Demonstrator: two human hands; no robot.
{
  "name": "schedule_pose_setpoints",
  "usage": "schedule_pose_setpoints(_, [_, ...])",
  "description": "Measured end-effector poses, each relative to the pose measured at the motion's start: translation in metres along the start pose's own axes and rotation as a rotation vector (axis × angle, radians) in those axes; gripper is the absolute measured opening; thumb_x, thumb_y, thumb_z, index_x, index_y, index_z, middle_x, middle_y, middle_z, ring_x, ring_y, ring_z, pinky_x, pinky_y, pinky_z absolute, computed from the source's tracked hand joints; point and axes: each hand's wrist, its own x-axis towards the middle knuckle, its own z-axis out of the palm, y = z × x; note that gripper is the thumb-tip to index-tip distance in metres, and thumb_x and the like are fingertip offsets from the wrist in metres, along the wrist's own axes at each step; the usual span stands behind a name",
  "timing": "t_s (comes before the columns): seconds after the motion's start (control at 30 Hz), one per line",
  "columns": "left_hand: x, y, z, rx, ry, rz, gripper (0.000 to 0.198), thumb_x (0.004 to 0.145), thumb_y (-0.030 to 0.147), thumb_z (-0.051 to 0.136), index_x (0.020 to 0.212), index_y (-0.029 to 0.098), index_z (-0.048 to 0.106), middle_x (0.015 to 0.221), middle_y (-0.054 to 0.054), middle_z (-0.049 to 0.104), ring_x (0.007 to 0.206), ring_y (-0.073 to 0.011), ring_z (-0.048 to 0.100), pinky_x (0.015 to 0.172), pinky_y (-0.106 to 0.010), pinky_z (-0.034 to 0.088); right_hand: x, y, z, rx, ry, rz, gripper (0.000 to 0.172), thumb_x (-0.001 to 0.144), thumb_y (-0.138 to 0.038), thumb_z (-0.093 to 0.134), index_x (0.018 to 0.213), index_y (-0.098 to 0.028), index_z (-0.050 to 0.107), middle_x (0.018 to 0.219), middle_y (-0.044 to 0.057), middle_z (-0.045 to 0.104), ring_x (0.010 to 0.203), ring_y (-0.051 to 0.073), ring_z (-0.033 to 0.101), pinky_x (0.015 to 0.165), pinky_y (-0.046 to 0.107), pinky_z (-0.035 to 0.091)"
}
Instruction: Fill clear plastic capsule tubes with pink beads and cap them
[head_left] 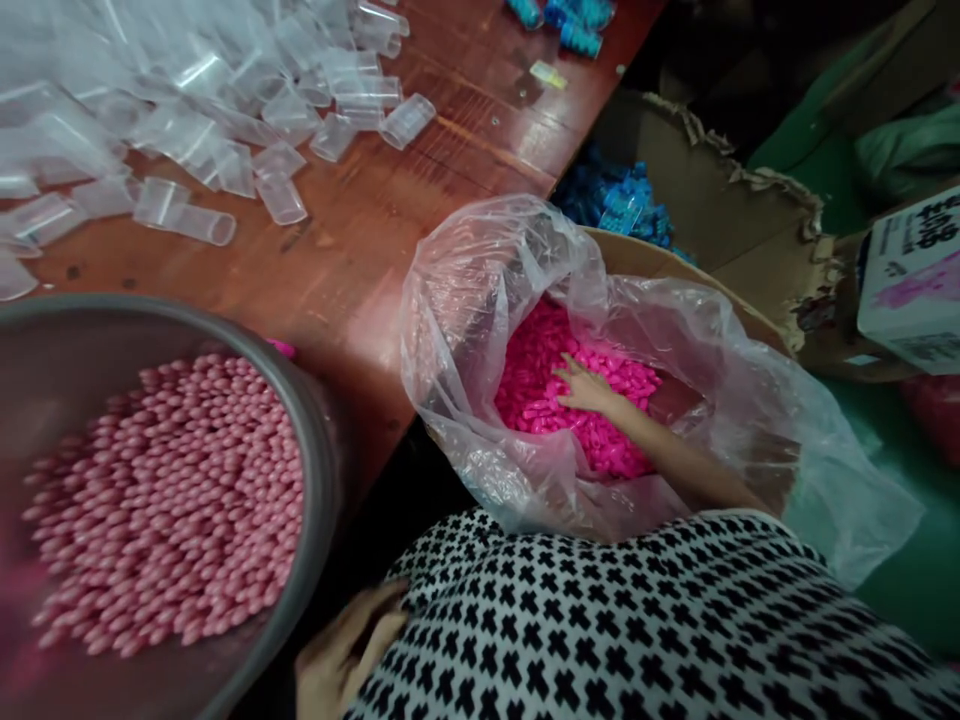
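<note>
I see R hand [586, 386] lying open, palm down, on bright pink plastic pcs [534, 385], inside clear poly bag [457, 330] in cardboard box [720, 240]. L hand [349, 650] is farther from pcs, at patterned cloth [570, 625]; cannot tell if it grips.
</note>
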Motion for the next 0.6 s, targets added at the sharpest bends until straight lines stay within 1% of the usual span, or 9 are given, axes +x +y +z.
schedule_pose_setpoints(0.07, [0.037,0.014,0.017,-0.111,-0.023,-0.142,0.038,0.080,0.066,0.054,0.098,0.040,0.073,0.090,0.004,0.077,0.084,-0.0315,0.073,0.072,-0.042,0.062,0.001,-0.001,-0.028,0.002,0.203,0.032,0.063,0.096,-0.047,0.048,0.151,-0.017,0.040,0.165,0.017,0.021,0.146,0.034,0.034,0.111,0.051,0.040])
schedule_pose_setpoints(0.1, [0.056,0.024,0.023,-0.157,-0.034,-0.236,0.040,0.078,0.065,0.055,0.091,0.034,0.075,0.084,0.001,0.078,0.079,-0.0310,0.073,0.072,-0.041,0.061,0.005,-0.003,-0.045,0.005,0.349,0.058,0.066,0.097,-0.050,0.044,0.152,-0.014,0.036,0.165,0.018,0.020,0.149,0.034,0.028,0.115,0.053,0.035])
schedule_pose_setpoints(0.13, [0.075,0.035,0.028,-0.166,-0.021,-0.282,0.046,0.076,0.063,0.054,0.094,0.026,0.075,0.080,-0.004,0.077,0.075,-0.0301,0.072,0.070,-0.039,0.060,0.011,-0.004,-0.061,0.016,0.538,0.087,0.070,0.096,-0.054,0.045,0.151,-0.012,0.036,0.164,0.019,0.023,0.151,0.035,0.023,0.118,0.054,0.030])
schedule_pose_setpoints(0.2, [0.108,0.056,0.035,-0.149,-0.023,-0.279,0.052,0.078,0.063,0.051,0.092,0.019,0.073,0.072,-0.007,0.073,0.069,-0.0273,0.070,0.063,-0.034,0.055,0.027,-0.007,-0.093,0.035,0.856,0.137,0.083,0.089,-0.058,0.058,0.150,-0.007,0.034,0.161,0.024,0.026,0.151,0.038,0.021,0.119,0.057,0.024])
schedule_pose_setpoints(0.23, [0.121,0.064,0.037,-0.106,-0.022,-0.261,0.052,0.080,0.064,0.048,0.083,0.018,0.071,0.067,-0.007,0.070,0.066,-0.0258,0.068,0.060,-0.031,0.051,0.036,-0.009,-0.106,0.050,0.929,0.158,0.086,0.086,-0.056,0.062,0.150,-0.005,0.034,0.160,0.026,0.028,0.150,0.039,0.023,0.118,0.059,0.025])
schedule_pose_setpoints(0.27, [0.131,0.070,0.040,-0.048,-0.009,-0.245,0.052,0.082,0.065,0.046,0.074,0.018,0.068,0.061,-0.007,0.067,0.063,-0.0243,0.066,0.058,-0.029,0.046,0.044,-0.009,-0.118,0.066,0.956,0.178,0.080,0.087,-0.051,0.063,0.147,-0.005,0.037,0.158,0.027,0.031,0.148,0.039,0.026,0.116,0.060,0.026])
schedule_pose_setpoints(0.4, [0.145,0.074,0.045,0.188,0.084,-0.168,0.049,0.089,0.054,0.042,0.055,0.020,0.047,0.051,-0.003,0.050,0.054,-0.0171,0.053,0.056,-0.026,0.028,0.060,-0.004,-0.142,0.160,0.962,0.137,0.029,0.092,-0.021,0.051,0.120,-0.013,0.058,0.149,0.019,0.049,0.142,0.034,0.038,0.113,0.057,0.028])
schedule_pose_setpoints(0.5, [0.139,0.071,0.046,0.269,0.117,-0.131,0.041,0.090,0.041,0.040,0.055,0.020,0.039,0.049,0.000,0.038,0.047,-0.0125,0.040,0.055,-0.028,0.019,0.050,0.007,-0.150,0.418,1.057,0.094,0.013,0.091,-0.014,0.051,0.102,-0.016,0.057,0.128,0.015,0.065,0.126,0.026,0.053,0.110,0.049,0.034])
schedule_pose_setpoints(0.6, [0.128,0.073,0.044,0.182,0.142,-0.001,0.038,0.087,0.037,0.044,0.054,0.020,0.037,0.048,0.002,0.034,0.045,-0.0108,0.033,0.053,-0.027,0.018,0.032,0.013,-0.162,0.657,1.142,0.114,0.008,0.095,-0.013,0.044,0.097,-0.019,0.049,0.089,0.005,0.071,0.090,0.016,0.064,0.092,0.035,0.048])
